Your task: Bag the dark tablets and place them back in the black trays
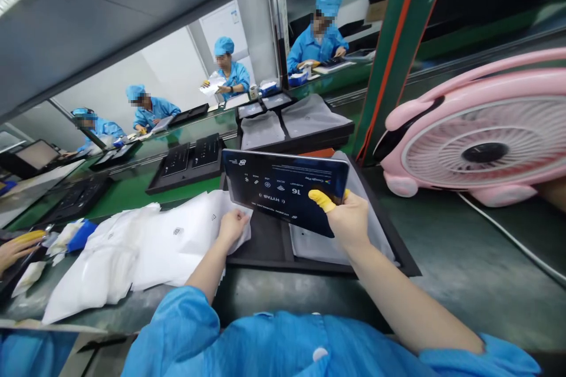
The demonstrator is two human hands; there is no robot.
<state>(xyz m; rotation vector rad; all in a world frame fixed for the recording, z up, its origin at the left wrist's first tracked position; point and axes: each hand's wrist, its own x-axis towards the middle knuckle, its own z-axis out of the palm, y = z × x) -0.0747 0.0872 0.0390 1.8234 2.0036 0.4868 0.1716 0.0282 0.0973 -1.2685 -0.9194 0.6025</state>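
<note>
My right hand (347,218) grips a dark tablet (283,188) by its near right corner, thumb in a yellow finger cot on its printed face. The tablet hangs tilted above a black tray (265,247). My left hand (232,227) rests closed on the edge of a pile of white foam bags (145,247) left of the tray, fingers curled on the top bag. A grey sleeve lies in the tray under the tablet.
A pink desk fan (481,135) stands at the right with its white cable (508,235) across the bench. Black trays (190,162) ride the green conveyor beyond. Several workers in blue sit across the line. Another person's hand (15,247) shows far left.
</note>
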